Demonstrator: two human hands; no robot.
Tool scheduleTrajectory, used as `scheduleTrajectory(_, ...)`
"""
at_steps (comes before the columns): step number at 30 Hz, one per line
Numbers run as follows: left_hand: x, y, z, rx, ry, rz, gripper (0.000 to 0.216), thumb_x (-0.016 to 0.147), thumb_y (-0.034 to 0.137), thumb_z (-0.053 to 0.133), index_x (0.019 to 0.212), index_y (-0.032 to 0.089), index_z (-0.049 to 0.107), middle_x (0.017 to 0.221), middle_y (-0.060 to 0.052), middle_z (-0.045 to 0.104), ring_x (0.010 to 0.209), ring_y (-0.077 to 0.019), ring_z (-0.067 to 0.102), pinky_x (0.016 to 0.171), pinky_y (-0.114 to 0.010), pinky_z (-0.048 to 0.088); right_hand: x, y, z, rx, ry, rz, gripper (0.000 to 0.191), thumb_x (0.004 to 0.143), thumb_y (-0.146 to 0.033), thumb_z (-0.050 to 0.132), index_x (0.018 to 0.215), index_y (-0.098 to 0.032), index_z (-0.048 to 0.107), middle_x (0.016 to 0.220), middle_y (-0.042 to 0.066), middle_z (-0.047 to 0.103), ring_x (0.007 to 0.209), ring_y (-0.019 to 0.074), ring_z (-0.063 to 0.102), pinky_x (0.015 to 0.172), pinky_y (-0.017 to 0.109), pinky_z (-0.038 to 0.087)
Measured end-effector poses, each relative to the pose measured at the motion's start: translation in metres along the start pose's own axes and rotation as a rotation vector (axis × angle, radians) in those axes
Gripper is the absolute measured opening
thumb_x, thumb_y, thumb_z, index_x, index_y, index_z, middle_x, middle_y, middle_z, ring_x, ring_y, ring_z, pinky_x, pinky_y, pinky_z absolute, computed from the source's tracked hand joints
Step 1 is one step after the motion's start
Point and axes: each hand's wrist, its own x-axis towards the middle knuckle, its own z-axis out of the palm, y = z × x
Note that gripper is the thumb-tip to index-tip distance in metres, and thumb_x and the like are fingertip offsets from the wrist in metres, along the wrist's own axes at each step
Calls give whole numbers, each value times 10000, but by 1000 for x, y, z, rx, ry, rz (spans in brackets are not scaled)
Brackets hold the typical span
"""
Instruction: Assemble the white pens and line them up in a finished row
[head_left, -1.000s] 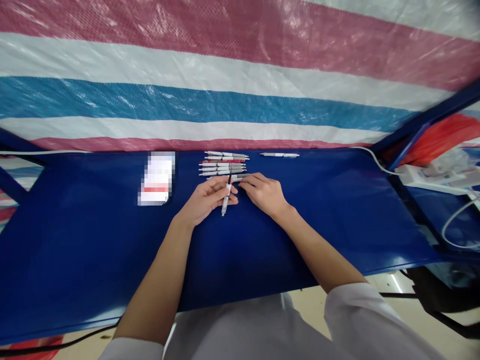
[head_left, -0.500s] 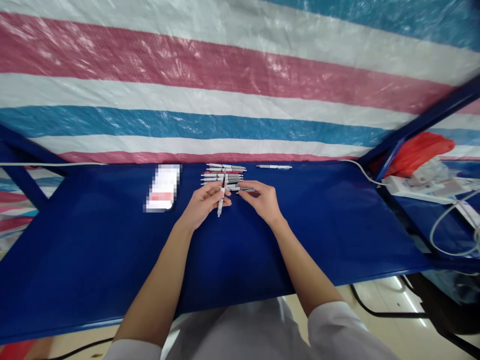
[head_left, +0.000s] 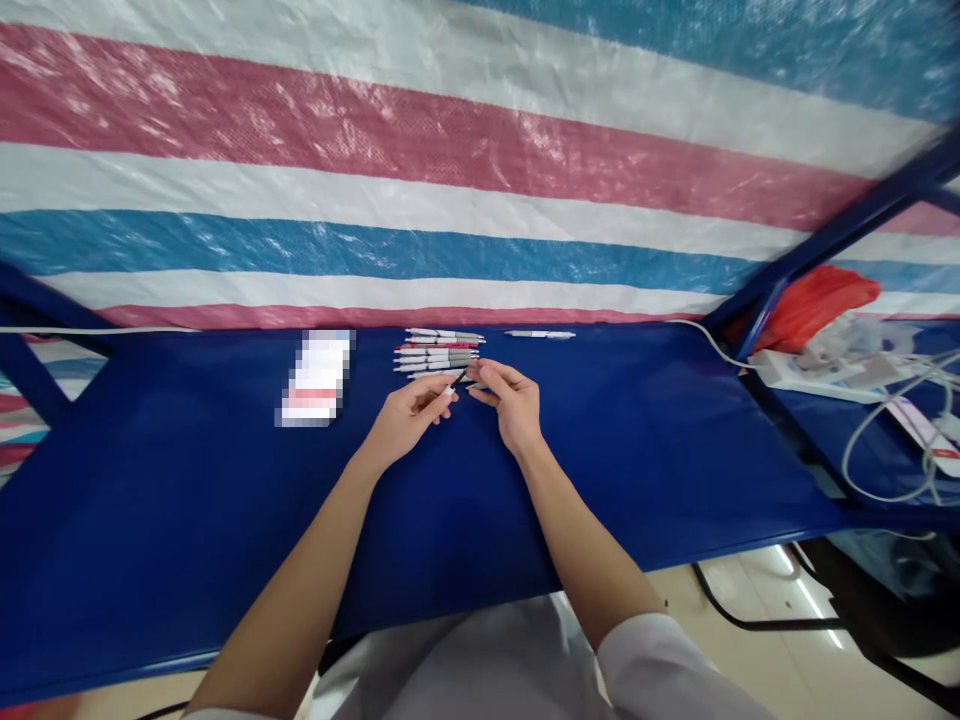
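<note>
Far left on the glossy dark-blue tabletop (head_left: 187, 480), a flat white oblong slab with a pinkish-red band (head_left: 316, 380), its face pixelated; right of it, the left hand (head_left: 405, 414), thumb and fingers pinching a slim white pen barrel with a dark narrow end (head_left: 449, 390), which sits between the hands, dark end slanting up toward the right; just beyond, a stacked row of slender white-and-grey pens with one red (head_left: 437, 354); next, the right hand (head_left: 517, 405), fingers bent near the dark end, cannot tell whether they grip anything; behind it, a lone white-and-grey pen (head_left: 540, 334); far right, a white plastic power strip (head_left: 817, 379) below a crumpled red plastic bag (head_left: 821, 305).
</note>
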Motion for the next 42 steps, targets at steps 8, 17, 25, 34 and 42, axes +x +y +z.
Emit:
scheduleTrajectory(8,-2,-5,8,-28,36,3,321,806,417,735,1022,192,658,879,-39,727,690,-165,663,627,-291,531,-1,-3,2,-87,-72,-33,238,692,-382,800,873,-232,765,950,10,777,873,167,738,690,254,632)
scheduleTrajectory(17,-1,-5,11,-17,103,-51,319,770,421,764,970,179,706,845,-43,749,666,-172,667,660,-313,559,-6,-7,5,-135,-22,-78,250,685,-381,801,863,-210,761,832,8,777,789,169,734,697,288,632)
scheduleTrajectory(25,-4,-5,16,-3,72,-64,323,836,438,689,1023,180,744,834,-43,763,695,-191,695,772,-355,580,-8,-9,2,-234,-40,-140,291,661,-374,816,902,-220,765,889,17,784,860,213,737,792,362,626)
scheduleTrajectory(34,-6,-13,17,-25,-18,-79,399,800,457,718,1101,194,727,965,-48,773,860,-234,724,876,-380,567,-5,-7,-3,-224,28,-151,365,677,-405,796,989,-220,752,891,15,778,829,199,734,697,322,639)
scheduleTrajectory(42,-6,-8,13,-42,21,-22,373,882,490,632,1079,176,667,1013,-100,756,834,-223,718,797,-353,561,2,-21,-13,-57,208,-282,386,762,-415,720,1099,-230,700,923,12,732,794,155,724,727,307,633)
